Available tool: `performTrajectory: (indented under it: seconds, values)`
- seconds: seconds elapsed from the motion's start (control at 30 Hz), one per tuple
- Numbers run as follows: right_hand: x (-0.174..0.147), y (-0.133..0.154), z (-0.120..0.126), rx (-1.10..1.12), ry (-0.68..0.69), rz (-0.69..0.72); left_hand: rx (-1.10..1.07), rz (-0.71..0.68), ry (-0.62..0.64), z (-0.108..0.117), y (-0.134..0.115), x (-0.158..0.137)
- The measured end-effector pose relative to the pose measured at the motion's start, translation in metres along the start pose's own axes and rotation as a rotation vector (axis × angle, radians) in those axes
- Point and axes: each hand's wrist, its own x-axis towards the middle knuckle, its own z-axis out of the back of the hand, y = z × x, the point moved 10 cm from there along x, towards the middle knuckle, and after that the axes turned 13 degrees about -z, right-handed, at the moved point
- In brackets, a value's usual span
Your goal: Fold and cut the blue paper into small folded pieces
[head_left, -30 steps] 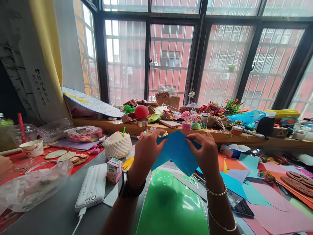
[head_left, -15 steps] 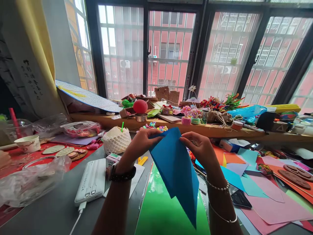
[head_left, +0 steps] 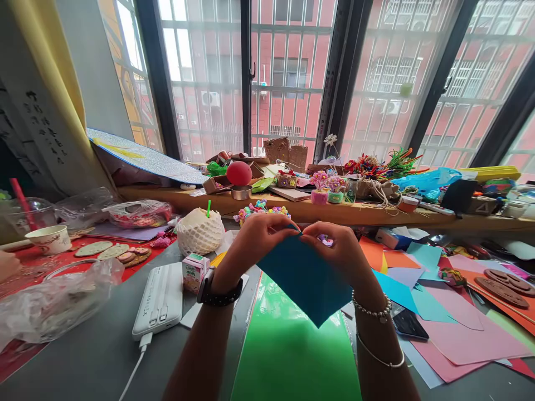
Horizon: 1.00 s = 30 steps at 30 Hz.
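Observation:
A sheet of blue paper [head_left: 309, 284] hangs from both hands above a glossy green sheet [head_left: 292, 356] on the grey table. My left hand [head_left: 267, 236], with a dark-strapped watch on its wrist, pinches the paper's upper edge between thumb and fingers. Close beside it, my right hand [head_left: 334, 242] pinches the same edge, its fingertips nearly meeting the left ones. The paper's lower corner points down toward the green sheet without reaching its near end. How its layers lie behind the hands is hidden.
A white power bank [head_left: 159, 292] with a cable and a small drink carton [head_left: 195, 273] are at the left. A coconut with a green straw [head_left: 200, 231] stands behind them. Coloured papers [head_left: 455, 334] and a phone [head_left: 409, 323] lie right. Another person's hand [head_left: 8, 266] shows far left.
My hands have come together at the paper's top edge. The paper, earlier hanging with a long point low on the right, now shows a broader face with one lower corner. The view has shifted slightly.

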Motion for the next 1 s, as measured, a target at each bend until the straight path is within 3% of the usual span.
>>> performTrajectory:
  seconds: [0.17,0.33,0.4,0.47,0.53,0.6,0.7,0.77,0.9,1.0]
  values:
    - [0.005,-0.010,-0.003,0.089,0.056,-0.054,0.030,0.063,-0.170,0.022,0.009,-0.005]
    - [0.003,-0.047,-0.013,0.136,0.189,-0.162,0.075,0.173,-0.305,0.054,0.033,-0.018]
    - [-0.006,-0.067,-0.017,0.130,0.240,-0.232,0.074,0.216,-0.313,0.060,0.047,-0.022]
    - [-0.019,-0.087,-0.022,0.108,0.316,-0.291,0.045,0.254,-0.239,0.054,0.065,-0.023]
    - [-0.034,-0.104,-0.023,0.108,0.365,-0.346,-0.005,0.310,-0.112,0.037,0.089,-0.025]
    - [-0.049,-0.118,-0.026,0.100,0.430,-0.396,-0.116,0.380,0.124,0.001,0.115,-0.030]
    - [-0.077,-0.133,-0.047,0.086,0.669,-0.460,-0.193,0.493,0.427,-0.052,0.151,-0.050]
    - [-0.087,-0.145,-0.059,0.026,0.720,-0.492,-0.211,0.536,0.525,-0.080,0.168,-0.060]
    - [-0.074,-0.168,-0.060,-0.377,0.369,-0.447,-0.269,0.574,0.743,-0.131,0.180,-0.080]
    - [-0.071,-0.168,-0.079,-0.642,0.287,-0.353,-0.289,0.530,0.808,-0.153,0.178,-0.080]
